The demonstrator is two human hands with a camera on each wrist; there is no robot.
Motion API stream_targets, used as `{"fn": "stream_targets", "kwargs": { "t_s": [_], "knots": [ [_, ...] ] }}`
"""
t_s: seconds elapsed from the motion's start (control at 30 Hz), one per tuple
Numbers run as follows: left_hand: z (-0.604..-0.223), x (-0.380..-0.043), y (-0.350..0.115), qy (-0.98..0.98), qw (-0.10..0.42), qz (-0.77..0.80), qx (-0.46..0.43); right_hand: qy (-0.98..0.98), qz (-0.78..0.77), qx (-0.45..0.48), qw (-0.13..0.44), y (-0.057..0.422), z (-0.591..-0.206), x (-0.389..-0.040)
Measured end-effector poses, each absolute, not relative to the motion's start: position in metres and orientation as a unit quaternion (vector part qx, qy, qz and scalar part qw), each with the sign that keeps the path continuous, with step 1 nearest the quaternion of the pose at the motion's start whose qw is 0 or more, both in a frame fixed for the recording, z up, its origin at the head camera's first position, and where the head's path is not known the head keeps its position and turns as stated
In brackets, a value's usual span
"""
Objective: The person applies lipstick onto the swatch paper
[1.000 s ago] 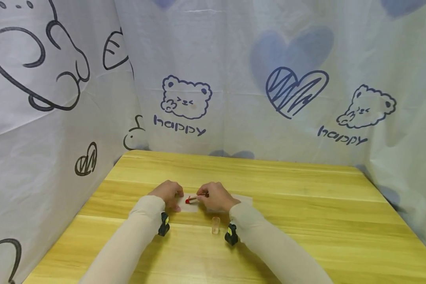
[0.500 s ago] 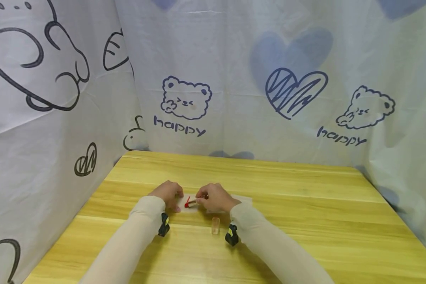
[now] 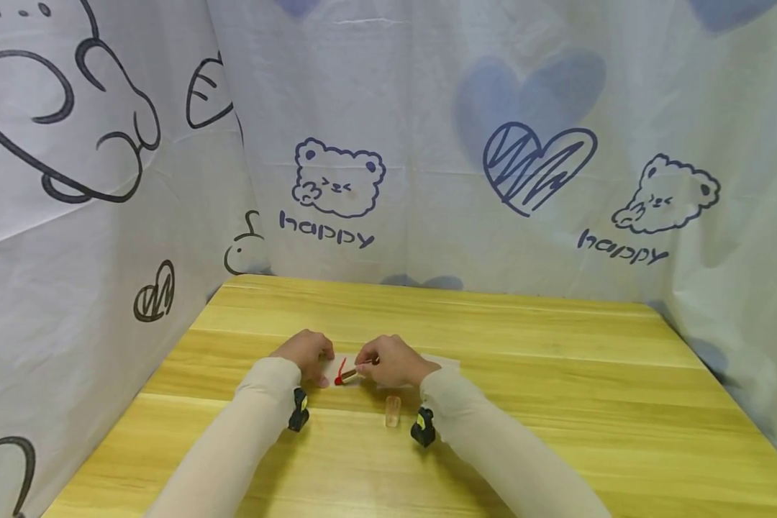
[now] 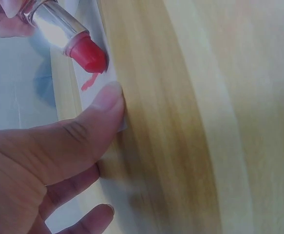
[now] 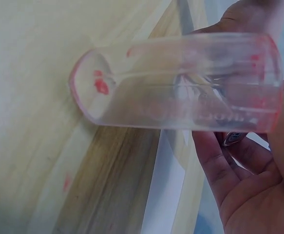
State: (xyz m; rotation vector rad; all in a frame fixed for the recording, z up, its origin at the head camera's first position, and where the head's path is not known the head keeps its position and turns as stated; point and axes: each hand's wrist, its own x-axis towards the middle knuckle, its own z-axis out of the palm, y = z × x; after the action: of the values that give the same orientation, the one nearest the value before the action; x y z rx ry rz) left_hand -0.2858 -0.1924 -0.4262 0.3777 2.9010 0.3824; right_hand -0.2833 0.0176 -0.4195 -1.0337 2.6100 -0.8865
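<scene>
Fingers of your right hand (image 3: 395, 361) are clamped on the lipstick (image 3: 350, 375), gripping it by the metallic body. Your left hand (image 3: 304, 354) grips nothing: its fingers are relaxed and stand apart from the thumb, which rests straight at the left end of the paper (image 5: 162, 195). Location of the lipstick: over the paper, between your two hands. Orientation: its long axis runs slantwise from your right fingers leftward and towards you, red end leading. That end lies at your end of a slanting red mark (image 3: 342, 365), just beside the left thumb without touching it; it appears to meet the paper, though firm contact cannot be confirmed. Governing relation, in judgement: the red end sits close to the paper's near edge, leaving little margin on your side. A clear cover (image 3: 393, 412) rests on the worktop (image 3: 557, 403) nearer to you, apart from both hands.
</scene>
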Motion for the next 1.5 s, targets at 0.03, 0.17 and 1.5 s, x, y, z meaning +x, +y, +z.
{"fn": "stream_targets", "kwargs": {
  "t_s": [0.03,0.17,1.5],
  "knots": [
    [-0.426,-0.286,-0.192,0.979,0.094,0.128,0.129,0.882,-0.300,-0.350,0.099,0.018,-0.419,-0.283],
    [-0.425,-0.286,-0.192,0.979,0.092,0.125,0.129,0.880,-0.303,-0.353,0.096,0.018,-0.419,-0.284],
    [-0.424,-0.279,-0.191,0.979,0.081,0.137,0.125,0.886,-0.353,-0.297,0.037,0.067,-0.418,-0.293]
  ]
}}
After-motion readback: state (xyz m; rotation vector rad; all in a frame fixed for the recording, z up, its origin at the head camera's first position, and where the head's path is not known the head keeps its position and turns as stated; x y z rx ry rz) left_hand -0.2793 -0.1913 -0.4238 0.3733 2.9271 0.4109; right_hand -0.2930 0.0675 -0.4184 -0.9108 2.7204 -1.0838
